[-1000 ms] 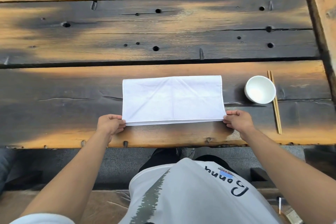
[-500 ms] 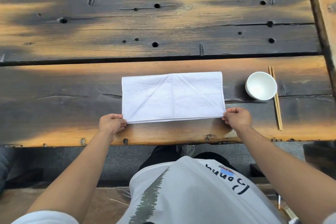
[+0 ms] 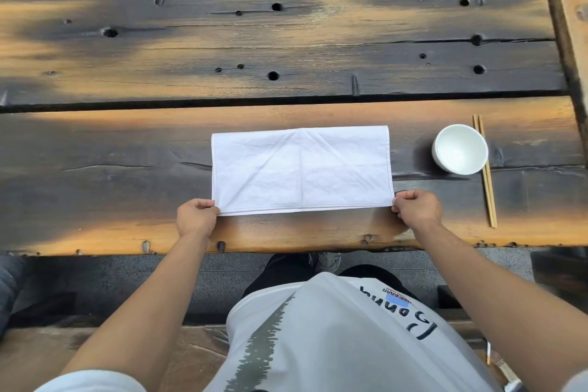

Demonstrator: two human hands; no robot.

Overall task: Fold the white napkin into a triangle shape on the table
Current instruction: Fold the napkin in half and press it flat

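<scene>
We look down on a desk (image 3: 95, 149) of broad, weathered wooden planks, scorched dark in patches and amber in others, pitted with round knot holes and split by long cracks; on its nearest plank lies the white napkin (image 3: 300, 169), folded into a wide rectangle with doubled layers showing along the near edge; the cloth is thin and matte, faintly wrinkled, with diagonal creases fanning out from the middle of its far edge and one straight crease down its centre; a fine stitched hem runs along its sides. Our left hand (image 3: 195, 216) is curled closed, pinching the near left corner of the napkin between thumb and fingers; our right hand (image 3: 416, 208) is curled the same way, pinching the near right corner; both corners sit close to the desk's rough, rounded front edge. To the right of the napkin, well apart from it, stands a small round white bowl (image 3: 459, 149), smooth and glossy; just beside the bowl on its right lies a pair of pale wooden chopsticks (image 3: 486, 175), slim and straight, side by side, pointing away from us. Below the desk edge we see bare forearms, a pale shirt (image 3: 318, 344) printed with dark lettering and a jagged grey stripe, and a grey speckled floor (image 3: 191, 274).
</scene>
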